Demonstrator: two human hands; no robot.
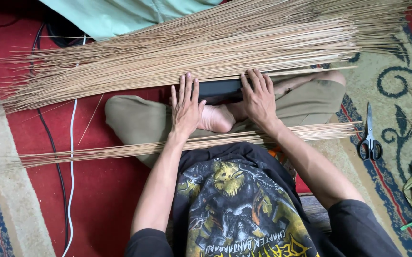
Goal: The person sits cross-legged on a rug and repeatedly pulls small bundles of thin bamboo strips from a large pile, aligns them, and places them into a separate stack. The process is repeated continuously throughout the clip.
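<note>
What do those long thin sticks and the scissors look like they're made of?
The sticks look like dried plant ribs or thin bamboo: matte tan, straight, tapering. The scissors seem steel-bladed, grey and shiny, with dark handles, probably plastic.

No packages, labels, signs or screens are visible here. The only printed surface is the picture on the black shirt [237,204], in yellow and grey colours, low in the view.

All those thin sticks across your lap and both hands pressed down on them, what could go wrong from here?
The left hand and right hand press flat by the large stick bundle; thin ends might splinter into fingers. The loose, fanned sticks could roll and mix with the smaller bundle. The scissors lie open on the rug.
</note>
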